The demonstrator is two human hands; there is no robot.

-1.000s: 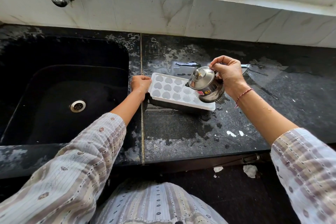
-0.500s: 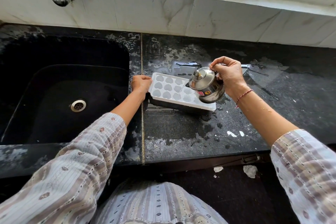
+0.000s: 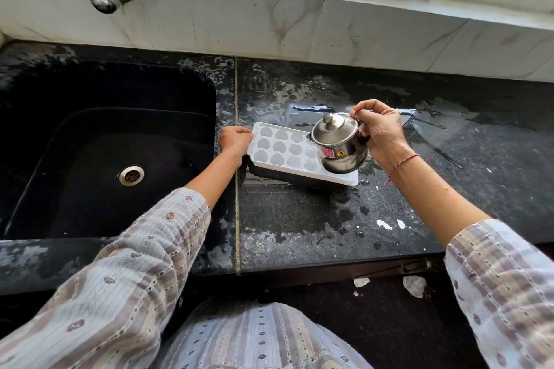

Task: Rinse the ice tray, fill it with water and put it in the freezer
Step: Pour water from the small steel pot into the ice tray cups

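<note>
Single head view, looking steeply down, close over countertop [image 3: 299,228]

On the wet black worktop [image 3: 299,228] right of the sink [image 3: 108,159], the left hand [image 3: 235,141] grips the white ice tray [image 3: 287,150] by its end; the right hand [image 3: 380,135] holds a tilted steel pot [image 3: 340,145] over the tray's far end.

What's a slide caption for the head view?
Left hand steadies white ice tray on wet counter; right hand tilts lidded steel pot over it.

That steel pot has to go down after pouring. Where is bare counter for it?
Bare counter lies between the ice tray and the front edge, and right of the right hand. Behind the tray it is wet.
</note>
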